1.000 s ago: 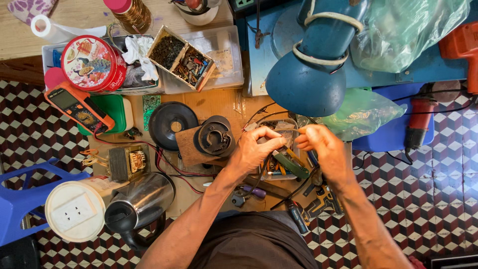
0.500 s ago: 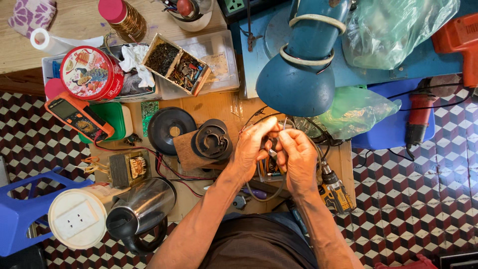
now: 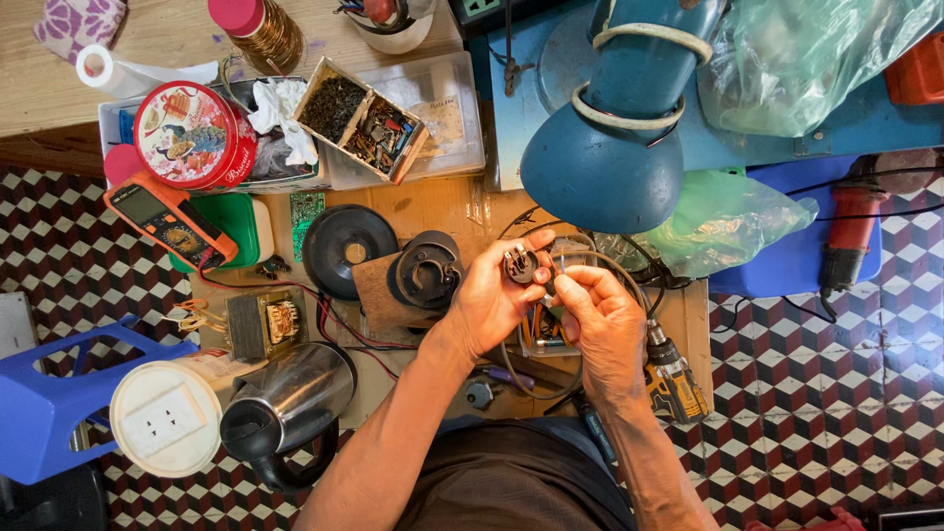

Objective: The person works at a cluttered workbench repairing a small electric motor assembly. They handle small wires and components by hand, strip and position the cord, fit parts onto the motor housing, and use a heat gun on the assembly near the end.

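My left hand [image 3: 492,300] grips a small round black part [image 3: 519,265] with metal contacts, held up over the low workbench [image 3: 433,211]. My right hand [image 3: 605,320] meets it from the right, fingertips pinched at the part's edge, where a thin wire loops out. Whether the right fingers hold a tool or only the wire is hidden. Just left of my hands sit a black round base [image 3: 425,270] on a wooden block and a black disc [image 3: 344,246].
A blue desk lamp [image 3: 605,167] hangs just above my hands. A steel kettle [image 3: 290,403], white socket reel [image 3: 167,418], transformer [image 3: 265,323], orange multimeter [image 3: 167,221], red tin [image 3: 187,133], parts box [image 3: 359,118], yellow drill [image 3: 674,379], green plastic bag [image 3: 723,221] and blue stool [image 3: 49,403] crowd around.
My right hand left the tools at the right and came in to meet the left. Both hands now hold the small black part raised between them.
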`<state>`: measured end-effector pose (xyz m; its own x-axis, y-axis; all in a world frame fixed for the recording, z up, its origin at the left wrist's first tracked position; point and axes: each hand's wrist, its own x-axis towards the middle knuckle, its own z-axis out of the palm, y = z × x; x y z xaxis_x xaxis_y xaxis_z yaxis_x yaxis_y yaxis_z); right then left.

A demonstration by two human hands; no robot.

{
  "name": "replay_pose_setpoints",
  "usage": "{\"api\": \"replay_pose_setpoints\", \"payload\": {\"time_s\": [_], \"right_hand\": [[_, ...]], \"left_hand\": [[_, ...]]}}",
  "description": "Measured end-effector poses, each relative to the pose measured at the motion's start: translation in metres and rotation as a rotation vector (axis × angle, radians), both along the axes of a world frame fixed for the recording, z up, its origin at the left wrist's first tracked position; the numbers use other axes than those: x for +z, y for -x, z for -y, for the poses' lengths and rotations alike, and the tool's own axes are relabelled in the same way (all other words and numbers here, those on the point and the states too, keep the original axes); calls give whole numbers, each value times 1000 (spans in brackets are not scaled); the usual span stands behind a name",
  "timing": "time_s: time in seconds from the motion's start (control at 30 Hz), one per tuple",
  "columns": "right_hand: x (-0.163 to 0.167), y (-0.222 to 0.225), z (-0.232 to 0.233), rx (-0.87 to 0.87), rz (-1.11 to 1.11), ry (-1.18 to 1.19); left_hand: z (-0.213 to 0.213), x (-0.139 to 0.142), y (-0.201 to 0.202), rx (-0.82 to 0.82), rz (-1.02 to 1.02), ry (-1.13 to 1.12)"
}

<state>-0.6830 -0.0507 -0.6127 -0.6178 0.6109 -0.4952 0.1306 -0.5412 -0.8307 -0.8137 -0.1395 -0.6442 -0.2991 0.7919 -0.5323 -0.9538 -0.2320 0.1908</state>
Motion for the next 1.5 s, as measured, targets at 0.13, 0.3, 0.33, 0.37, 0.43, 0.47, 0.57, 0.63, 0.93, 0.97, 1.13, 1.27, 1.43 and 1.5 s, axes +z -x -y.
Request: {"api": "replay_pose_setpoints", "payload": {"time_s": [0.13, 0.3, 0.33, 0.37, 0.43, 0.47, 0.57, 0.63, 0.93, 0.97, 1.13, 1.27, 1.43, 1.5], "right_hand": [[0, 4, 0, 2, 9, 0], [0, 7, 0, 18, 38, -18], [0, 8, 0, 10, 34, -20], [0, 9, 1, 1, 29, -23], [0, 10, 2, -10, 19, -27], [0, 11, 2, -13, 14, -28], [0, 13, 3, -17, 1, -29], [0, 14, 2, -19, -2, -20], [-1, 13, 3, -12, 19, 21], [-2, 13, 3, -13, 30, 21], [-4, 12, 2, -4, 35, 5], [-5, 11, 1, -6, 65, 11], [-7, 8, 3, -14, 66, 28], [-8, 6, 4, -14, 53, 35]], "left_hand": [[1, 4, -1, -14, -24, 21], [0, 7, -3, 2, -59, 63], [-1, 7, -4, 4, -63, 74], [-1, 6, -4, 6, -67, 85], [-1, 3, -5, 14, -61, 57], [-1, 1, -6, 19, -58, 43], [0, -3, -6, 18, -34, 21], [0, -5, -7, 22, -27, 43], [3, -2, -6, 21, -74, 81], [3, -1, -6, 23, -88, 93], [5, 2, -7, 50, -209, 229], [8, 3, -7, 94, -365, 285], [15, 3, -8, 42, -675, 315], [16, 3, -8, 36, -674, 324]]}}
